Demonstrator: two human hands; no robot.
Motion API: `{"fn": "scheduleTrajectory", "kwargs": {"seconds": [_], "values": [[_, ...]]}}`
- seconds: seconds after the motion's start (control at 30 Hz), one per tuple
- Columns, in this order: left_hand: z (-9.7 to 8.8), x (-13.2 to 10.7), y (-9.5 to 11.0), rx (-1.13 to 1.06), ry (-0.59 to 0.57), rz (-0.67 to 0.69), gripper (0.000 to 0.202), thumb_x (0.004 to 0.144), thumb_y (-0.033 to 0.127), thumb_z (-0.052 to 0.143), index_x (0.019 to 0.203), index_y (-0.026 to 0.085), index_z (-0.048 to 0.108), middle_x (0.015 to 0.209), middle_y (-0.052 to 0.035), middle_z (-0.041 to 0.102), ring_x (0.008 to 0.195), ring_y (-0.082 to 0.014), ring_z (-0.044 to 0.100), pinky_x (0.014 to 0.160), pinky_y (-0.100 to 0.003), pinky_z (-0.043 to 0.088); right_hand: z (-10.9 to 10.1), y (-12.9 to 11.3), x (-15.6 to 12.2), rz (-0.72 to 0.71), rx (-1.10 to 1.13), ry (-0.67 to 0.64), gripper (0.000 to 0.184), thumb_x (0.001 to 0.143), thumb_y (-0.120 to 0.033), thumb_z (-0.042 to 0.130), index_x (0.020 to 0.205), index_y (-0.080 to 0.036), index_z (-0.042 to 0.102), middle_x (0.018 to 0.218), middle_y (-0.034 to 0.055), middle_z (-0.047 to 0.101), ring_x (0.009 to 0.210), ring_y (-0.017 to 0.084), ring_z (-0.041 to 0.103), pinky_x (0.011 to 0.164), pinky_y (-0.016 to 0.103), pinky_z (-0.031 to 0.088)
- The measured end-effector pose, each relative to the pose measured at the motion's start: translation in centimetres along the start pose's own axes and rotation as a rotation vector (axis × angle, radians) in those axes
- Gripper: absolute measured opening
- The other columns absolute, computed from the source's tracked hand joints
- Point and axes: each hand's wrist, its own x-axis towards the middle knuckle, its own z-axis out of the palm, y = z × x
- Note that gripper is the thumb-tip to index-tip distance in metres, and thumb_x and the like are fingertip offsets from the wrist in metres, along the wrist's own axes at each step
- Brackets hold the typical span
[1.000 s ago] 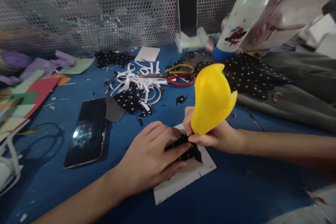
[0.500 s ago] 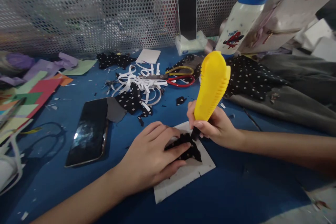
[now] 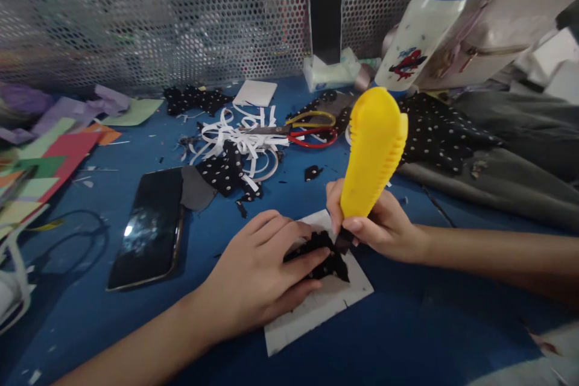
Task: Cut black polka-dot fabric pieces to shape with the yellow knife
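Note:
My right hand [image 3: 384, 223] is closed round a yellow utility knife [image 3: 373, 148], its thick handle slanting up and its dark blade end pointing down. That blade end meets the right side of a black polka-dot fabric scrap [image 3: 337, 265]. My left hand [image 3: 266, 268] lies over the same scrap with fingers stretched out and apart, pressing it flat. Part of the scrap is hidden beneath those fingers. Under the fabric is a white square card [image 3: 312, 322], resting on the blue table [image 3: 407, 325].
A black phone [image 3: 149, 229] lies left of my hands. Beyond are white paper strips [image 3: 244, 142], scissors [image 3: 312, 132], and a bottle [image 3: 420, 36] before a perforated metal screen [image 3: 203, 24]. Coloured papers [image 3: 67, 157] sit at left; dark cloth [image 3: 511, 157] is at right.
My right hand and the knife have shifted slightly right and down, along the fabric's edge. My left hand stays in place on the fabric. The view has moved a little.

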Motion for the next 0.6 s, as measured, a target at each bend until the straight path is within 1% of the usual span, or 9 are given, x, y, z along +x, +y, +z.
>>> {"fn": "scheduleTrajectory", "kwargs": {"seconds": [0.17, 0.37, 0.43, 0.5, 0.6], "values": [[0.1, -0.01, -0.02, -0.004, 0.004, 0.004, 0.03, 0.097, 0.036, 0.049, 0.122, 0.025, 0.061, 0.112, -0.0066, 0.06, 0.1, -0.0217, 0.054, 0.086, -0.04, 0.045, 0.12, -0.04, 0.03, 0.002, -0.054, -0.015, 0.021, 0.091, -0.031, 0.056, 0.077, -0.016, 0.053, 0.069, -0.0009, 0.05, 0.062, 0.011, 0.046, 0.056, 0.024, 0.038], [0.14, -0.27, -0.01, 0.004, 0.028, 0.014, 0.03, 0.096, 0.035, 0.05, 0.122, 0.024, 0.061, 0.109, -0.0062, 0.06, 0.099, -0.0221, 0.054, 0.089, -0.041, 0.043, 0.49, -0.59, 0.69, 0.076, -0.114, -0.119, 0.022, 0.089, -0.031, 0.06, 0.074, -0.017, 0.051, 0.067, -0.0029, 0.05, 0.059, 0.008, 0.044, 0.054, 0.021, 0.037], [0.12, -0.3, -0.02, -0.003, 0.024, 0.014, 0.029, 0.096, 0.035, 0.05, 0.121, 0.023, 0.061, 0.11, -0.0064, 0.06, 0.099, -0.0223, 0.053, 0.088, -0.041, 0.043, 0.54, -0.51, 0.69, 0.073, -0.103, -0.133, 0.022, 0.089, -0.031, 0.06, 0.075, -0.017, 0.052, 0.068, -0.0028, 0.05, 0.06, 0.008, 0.045, 0.055, 0.022, 0.037], [0.11, -0.26, -0.01, -0.013, 0.012, 0.012, 0.029, 0.096, 0.035, 0.05, 0.121, 0.023, 0.061, 0.112, -0.0065, 0.059, 0.099, -0.0224, 0.053, 0.087, -0.041, 0.043, 0.52, -0.35, 0.51, 0.046, -0.069, -0.105, 0.021, 0.089, -0.031, 0.06, 0.076, -0.017, 0.053, 0.069, -0.0019, 0.051, 0.062, 0.009, 0.047, 0.056, 0.023, 0.038], [0.12, -0.12, 0.03, -0.014, -0.008, 0.004, 0.029, 0.097, 0.034, 0.05, 0.121, 0.022, 0.061, 0.111, -0.0068, 0.06, 0.097, -0.0226, 0.054, 0.084, -0.041, 0.043, 0.41, -0.21, 0.16, -0.05, -0.006, 0.007, 0.022, 0.092, -0.033, 0.056, 0.077, -0.017, 0.053, 0.069, -0.001, 0.051, 0.062, 0.01, 0.047, 0.056, 0.024, 0.038]]}}
